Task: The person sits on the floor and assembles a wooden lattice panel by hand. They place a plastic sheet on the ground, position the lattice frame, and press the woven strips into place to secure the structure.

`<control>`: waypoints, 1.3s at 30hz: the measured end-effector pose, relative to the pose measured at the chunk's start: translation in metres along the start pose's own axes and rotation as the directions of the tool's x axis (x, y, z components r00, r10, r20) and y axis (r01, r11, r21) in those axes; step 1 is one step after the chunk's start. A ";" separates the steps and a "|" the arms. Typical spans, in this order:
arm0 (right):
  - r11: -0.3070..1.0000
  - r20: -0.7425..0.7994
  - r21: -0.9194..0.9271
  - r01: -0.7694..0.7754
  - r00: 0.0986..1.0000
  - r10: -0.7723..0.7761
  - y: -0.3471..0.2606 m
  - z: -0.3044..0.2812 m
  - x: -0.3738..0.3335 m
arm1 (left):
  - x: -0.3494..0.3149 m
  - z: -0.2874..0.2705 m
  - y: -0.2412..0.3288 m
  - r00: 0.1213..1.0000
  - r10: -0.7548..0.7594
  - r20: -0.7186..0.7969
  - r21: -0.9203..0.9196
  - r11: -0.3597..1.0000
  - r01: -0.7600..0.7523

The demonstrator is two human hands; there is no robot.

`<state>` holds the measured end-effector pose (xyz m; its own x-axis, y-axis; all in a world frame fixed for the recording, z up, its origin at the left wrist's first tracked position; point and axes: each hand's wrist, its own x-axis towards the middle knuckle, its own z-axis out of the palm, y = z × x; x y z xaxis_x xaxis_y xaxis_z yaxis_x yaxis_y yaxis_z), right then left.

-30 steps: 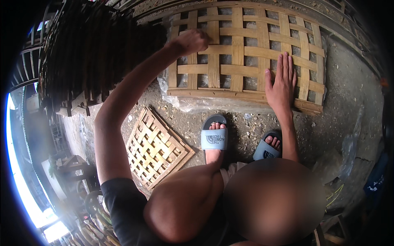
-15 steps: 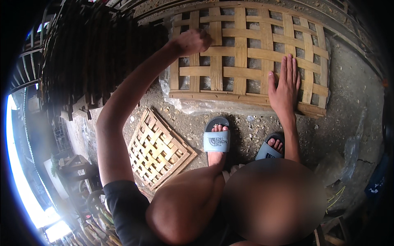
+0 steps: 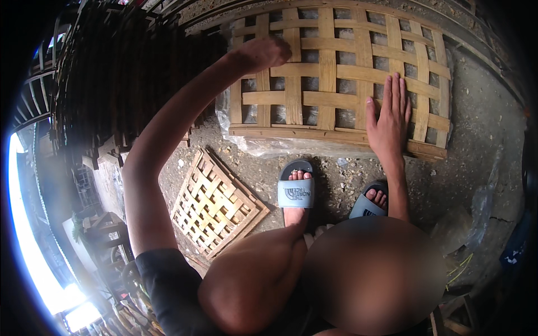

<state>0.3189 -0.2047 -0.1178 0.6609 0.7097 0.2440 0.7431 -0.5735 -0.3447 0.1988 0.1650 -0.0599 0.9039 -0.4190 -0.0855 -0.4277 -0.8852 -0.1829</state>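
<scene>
A large rectangular panel of woven bamboo strips [image 3: 327, 84], with open square gaps, lies flat in front of me. My right hand [image 3: 392, 120] rests on its near right part, palm down, fingers stretched out. Over the panel's left part is my left hand [image 3: 263, 54], its fingers curled into a closed grip; anything inside them is hidden. Clear plastic sheeting [image 3: 252, 145] sticks out from beneath the panel's near edge.
A smaller, tightly woven bamboo panel [image 3: 216, 204] lies on the ground to the left of my sandalled foot [image 3: 295, 190]. Dark stacked slatted pieces [image 3: 134, 78] rise at the far left. Crumpled plastic [image 3: 479, 210] lies on the concrete floor [image 3: 476, 129] at right.
My left hand has shifted slightly, and its forearm and elbow have swung a little to the left. My right hand stays flat in nearly the same spot.
</scene>
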 end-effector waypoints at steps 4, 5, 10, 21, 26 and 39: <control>0.999 0.001 -0.034 -0.023 1.000 0.023 0.006 -0.002 0.000 | -0.040 -0.048 0.018 0.863 -0.490 -0.119 -0.281 0.851 0.444; 0.999 -0.003 -0.029 -0.019 1.000 0.019 0.008 -0.003 0.000 | -0.056 -0.074 0.039 0.807 -0.558 -0.193 -0.287 0.819 0.497; 0.999 -0.007 -0.032 -0.015 1.000 0.015 0.006 -0.006 0.002 | -0.190 -0.054 0.212 0.173 -0.969 -0.177 -0.454 0.237 0.859; 0.996 0.017 -0.093 0.011 1.000 -0.009 0.010 -0.011 0.002 | -0.155 -0.057 0.273 -0.149 -0.951 0.270 -0.709 -0.301 0.637; 1.000 0.087 0.002 0.021 0.996 -0.021 -0.013 0.002 -0.004 | -0.041 -0.097 0.176 0.085 -0.853 0.515 -0.845 -0.521 -0.120; 1.000 0.042 -0.027 0.002 0.999 -0.001 0.002 -0.004 0.001 | 0.066 -0.010 0.098 0.039 -0.701 0.712 -0.575 -0.614 -0.541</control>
<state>0.3214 -0.2072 -0.1153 0.6552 0.7270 0.2055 0.7470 -0.5828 -0.3199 0.2171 0.0487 -0.0733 0.3358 0.7478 -0.5727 -0.2269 0.6543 0.7214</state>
